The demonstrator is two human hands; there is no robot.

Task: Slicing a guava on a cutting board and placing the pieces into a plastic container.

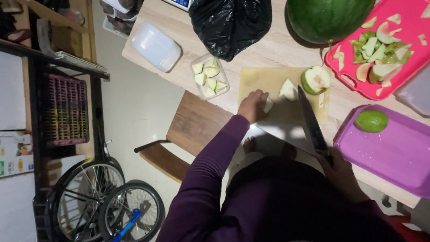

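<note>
**A person cutting green fruit at a wooden table, seen from above**

At the far left, off the table, stand a dark metal shelf (67,103) and two bicycle wheels (107,206) on a pale floor.

On the table (277,49), near its left corner, lies a white plastic lid or box (156,46). Just right of it a clear tub (209,76) holds cut fruit wedges, set close beside the cutting board, within easy reach. Behind the tub, toward the far edge, sits a crumpled black plastic bag (230,22).

The pale cutting board (268,85) lies at the near edge, directly in front of the person. The left hand (253,105) rests on the board's near left corner, fingers curled together over a small fruit piece (268,105), seemingly pinning it flat. Just beyond lie a loose wedge (288,89) and a halved fruit (316,79), cut face up, so it cannot roll.

The right hand (340,172), at the near edge, is closed around the handle of a long dark knife (311,121); the blade slants across the board, tip pointing away, toward the halved fruit.

Farther right, a whole watermelon (327,18) sits at the far edge. A pink tray (380,49) collects peelings and scraps. A purple tray (394,152) near the right corner carries one whole green fruit (371,121).
</note>
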